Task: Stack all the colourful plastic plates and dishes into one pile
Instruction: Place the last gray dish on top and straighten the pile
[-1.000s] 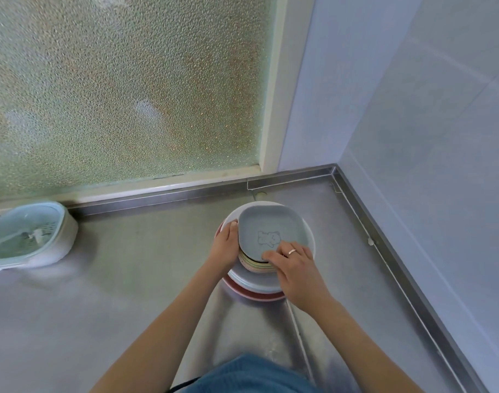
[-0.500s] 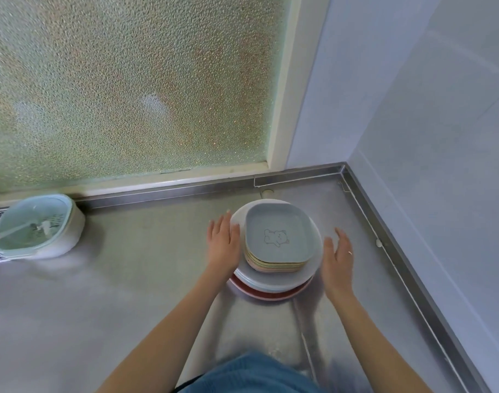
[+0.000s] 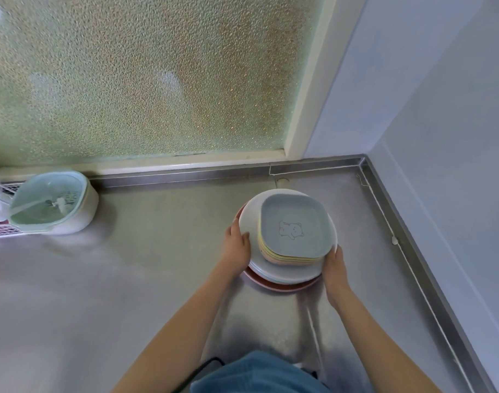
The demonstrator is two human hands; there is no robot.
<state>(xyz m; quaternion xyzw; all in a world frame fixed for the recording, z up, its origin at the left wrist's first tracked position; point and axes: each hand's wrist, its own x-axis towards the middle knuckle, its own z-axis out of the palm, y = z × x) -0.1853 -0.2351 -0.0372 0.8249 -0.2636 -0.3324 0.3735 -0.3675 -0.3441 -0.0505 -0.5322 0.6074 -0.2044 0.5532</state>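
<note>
At the bottom edge, at six o'clock, a fold of blue cloth (image 3: 259, 373) fills the nearest part of the view, and two bare forearms rise from either side of it toward the middle of a steel counter (image 3: 129, 279). The left hand (image 3: 236, 246) grips the nine-o'clock side of the pile of plates (image 3: 288, 239), its thumb lying over the rim of the white round plate (image 3: 249, 222) and its fingers out of sight beneath. The right hand (image 3: 334, 265) grips the pile at about four o'clock, thumb up against the rim and the fingers hidden under the edge. Whether the pile rests on the counter or is lifted clear of it cannot be told. The pile itself sits right of centre: a pink round plate (image 3: 279, 286) lowest, the white round plate above it, then several square dishes in pastel pink and yellow, and on top a grey-blue square dish (image 3: 295, 225) with a small bear outline drawn in its middle. Farther back, at nine o'clock and well apart from the pile, a white tub with a pale green strainer lid (image 3: 48, 202) stands against the counter's back edge. Beyond, from ten to twelve o'clock, a pebbled frosted window (image 3: 143, 75) rises, and at two o'clock pale wall (image 3: 441, 95) meets the counter's corner.
</note>
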